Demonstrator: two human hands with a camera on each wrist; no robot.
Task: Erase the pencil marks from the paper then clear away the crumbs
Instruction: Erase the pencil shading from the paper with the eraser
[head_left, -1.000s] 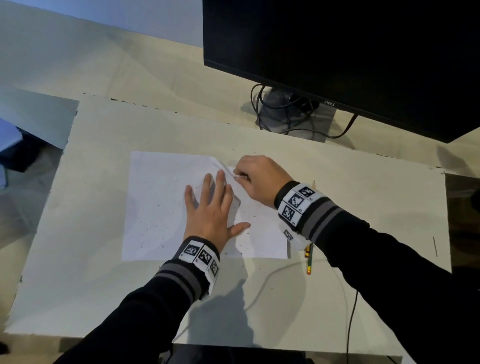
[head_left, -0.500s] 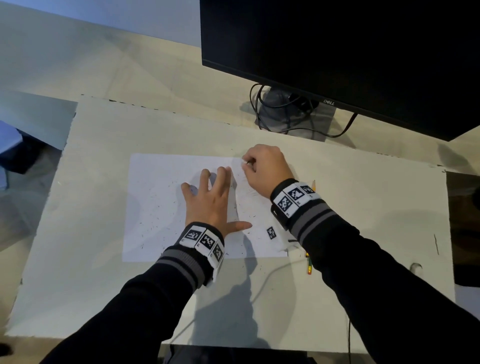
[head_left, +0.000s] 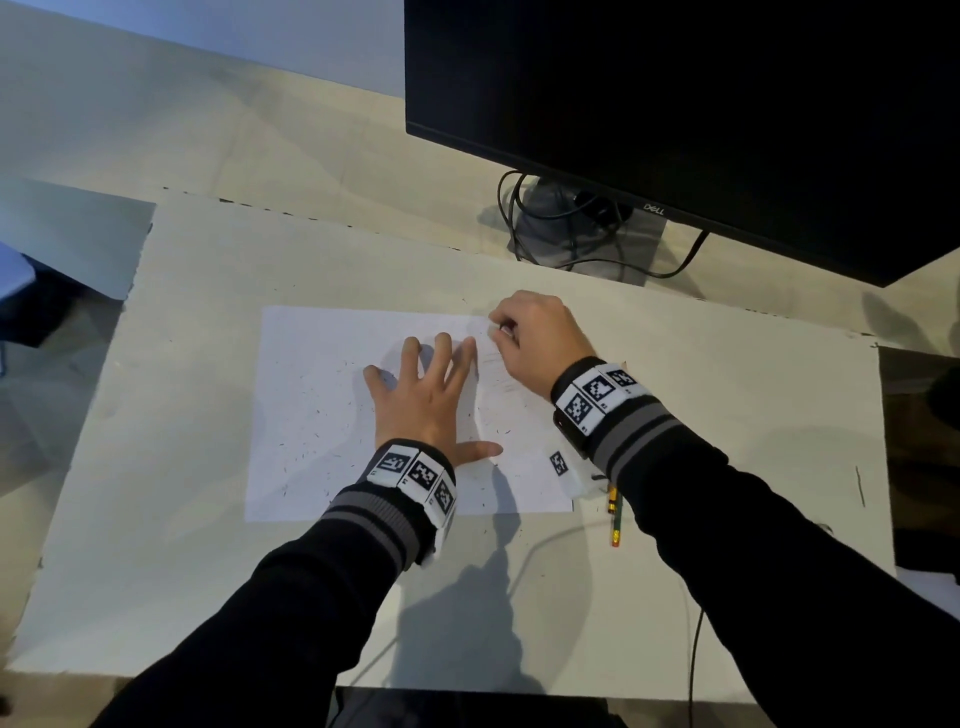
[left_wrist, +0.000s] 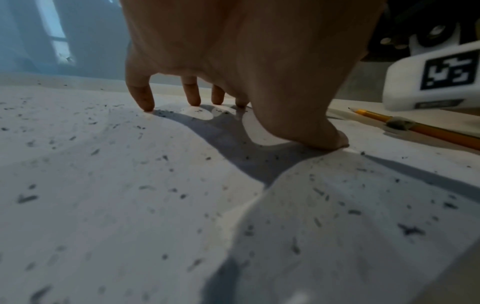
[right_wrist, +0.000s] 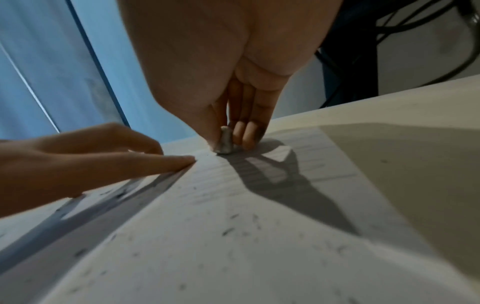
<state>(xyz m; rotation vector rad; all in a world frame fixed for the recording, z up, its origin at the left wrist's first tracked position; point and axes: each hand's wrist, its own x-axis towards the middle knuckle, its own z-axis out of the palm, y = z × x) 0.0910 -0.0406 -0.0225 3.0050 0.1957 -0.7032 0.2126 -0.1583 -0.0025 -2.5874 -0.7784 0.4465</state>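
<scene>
A white sheet of paper (head_left: 322, 405) lies flat on the pale board, strewn with dark eraser crumbs (left_wrist: 145, 187). My left hand (head_left: 426, 395) presses on its middle with spread, straight fingers (left_wrist: 141, 96). At the sheet's far right part my right hand (head_left: 535, 338) pinches a small grey eraser (right_wrist: 224, 142) and holds it down on the paper. Faint pencil lines (right_wrist: 259, 170) run across the sheet beside the eraser. More crumbs (right_wrist: 231, 228) lie nearer my right wrist.
A yellow pencil (head_left: 614, 514) lies on the board just right of the paper, partly under my right wrist. A black monitor (head_left: 701, 119) with its stand and cables (head_left: 571, 228) rises behind. The board's near edge (head_left: 363, 680) is close to my body.
My right hand with the eraser has moved away from me toward the paper's far edge. The lifted, creased corner of the paper now lies flat. My left hand has stayed pressing the sheet.
</scene>
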